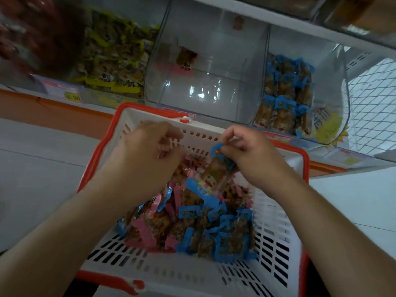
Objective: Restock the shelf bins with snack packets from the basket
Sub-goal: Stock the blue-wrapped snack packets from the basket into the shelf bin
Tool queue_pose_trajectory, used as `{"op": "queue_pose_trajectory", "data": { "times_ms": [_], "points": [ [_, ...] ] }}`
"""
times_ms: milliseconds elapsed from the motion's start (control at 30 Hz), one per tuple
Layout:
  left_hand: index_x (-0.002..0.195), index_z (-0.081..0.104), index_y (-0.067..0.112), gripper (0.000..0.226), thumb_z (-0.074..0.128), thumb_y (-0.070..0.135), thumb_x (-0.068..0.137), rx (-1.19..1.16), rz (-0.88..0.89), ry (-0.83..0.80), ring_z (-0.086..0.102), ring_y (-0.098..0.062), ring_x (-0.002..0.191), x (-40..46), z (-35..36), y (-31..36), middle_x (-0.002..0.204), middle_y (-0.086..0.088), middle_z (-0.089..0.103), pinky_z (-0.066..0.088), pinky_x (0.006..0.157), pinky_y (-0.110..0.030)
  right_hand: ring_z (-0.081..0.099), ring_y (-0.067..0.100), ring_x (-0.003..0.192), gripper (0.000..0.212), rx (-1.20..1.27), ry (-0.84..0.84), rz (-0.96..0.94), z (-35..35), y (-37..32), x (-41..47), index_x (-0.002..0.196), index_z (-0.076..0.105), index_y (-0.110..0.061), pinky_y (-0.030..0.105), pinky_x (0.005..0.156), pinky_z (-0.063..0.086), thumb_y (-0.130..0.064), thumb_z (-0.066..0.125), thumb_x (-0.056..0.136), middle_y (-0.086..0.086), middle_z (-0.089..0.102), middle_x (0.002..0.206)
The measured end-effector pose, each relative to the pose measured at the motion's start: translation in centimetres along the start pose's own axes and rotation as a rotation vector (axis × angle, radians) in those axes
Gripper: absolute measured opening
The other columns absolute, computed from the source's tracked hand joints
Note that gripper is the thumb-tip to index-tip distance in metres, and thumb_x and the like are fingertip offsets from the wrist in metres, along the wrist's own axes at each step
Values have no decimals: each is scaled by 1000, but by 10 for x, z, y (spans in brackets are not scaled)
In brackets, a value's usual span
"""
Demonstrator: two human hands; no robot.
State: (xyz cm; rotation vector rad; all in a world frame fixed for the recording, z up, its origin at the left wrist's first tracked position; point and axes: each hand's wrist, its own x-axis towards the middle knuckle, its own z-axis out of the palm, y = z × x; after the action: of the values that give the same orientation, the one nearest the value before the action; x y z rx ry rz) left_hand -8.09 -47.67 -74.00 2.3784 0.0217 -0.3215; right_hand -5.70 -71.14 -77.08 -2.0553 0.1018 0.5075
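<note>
My right hand (248,155) pinches a blue-edged snack packet (216,168) by its top corner between thumb and curled fingers, so it hangs lifted above the heap at the far end of the basket (276,232). My left hand (147,151) reaches into the same end with its fingers curled down among the pink-edged packets (147,228); it is blurred, and I cannot tell whether it has hold of one. The basket is white slotted plastic with a red rim, and holds a mixed heap: pink-edged packets mostly on my left, blue-edged packets (225,243) mostly on my right. Beyond its far rim stand the clear shelf bins. The middle bin (205,86) holds only a pink-edged packet or two (185,60) near the back. The bin to its right (330,86) is stacked with blue-edged packets, and the bin to its left (111,54) is full of yellow-edged ones. A price label (62,91) sits on the shelf edge under the left bin. White wire mesh (372,99) shows at the far right.
</note>
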Motion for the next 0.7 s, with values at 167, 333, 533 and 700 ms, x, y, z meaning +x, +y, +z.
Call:
{"op": "queue_pose_trajectory", "data": {
  "times_ms": [167,333,533,700],
  "points": [
    [107,71,36,30,84,27,82,-412,-114,-316,74,-1,89,-3,13,19,95,15,77,62,85,-31,75,5,79,11,63,-3,-86,-5,-27,-9,92,69,-24,32,78,56,-17,71,101,-7,80,82],
    [100,72,29,29,85,13,80,-545,-175,-104,76,-9,79,-2,18,28,84,5,78,62,69,-25,73,2,85,11,218,172,-67,-11,-33,-19,102,64,-30,25,75,55,-34,73,98,-12,76,87],
    [99,72,17,26,79,0,81,-694,-165,50,77,-15,82,1,25,38,85,-2,79,64,75,-28,72,9,92,37,51,-12,-220,-5,-37,-37,104,59,-34,37,81,63,-15,86,87,-10,71,96],
    [129,62,40,40,69,21,95,-367,18,-27,61,12,108,22,31,35,123,24,67,50,87,-12,70,1,98,46,80,241,-127,-33,-26,-28,111,61,-45,31,86,61,-16,87,87,-16,74,102]
  ]
}}
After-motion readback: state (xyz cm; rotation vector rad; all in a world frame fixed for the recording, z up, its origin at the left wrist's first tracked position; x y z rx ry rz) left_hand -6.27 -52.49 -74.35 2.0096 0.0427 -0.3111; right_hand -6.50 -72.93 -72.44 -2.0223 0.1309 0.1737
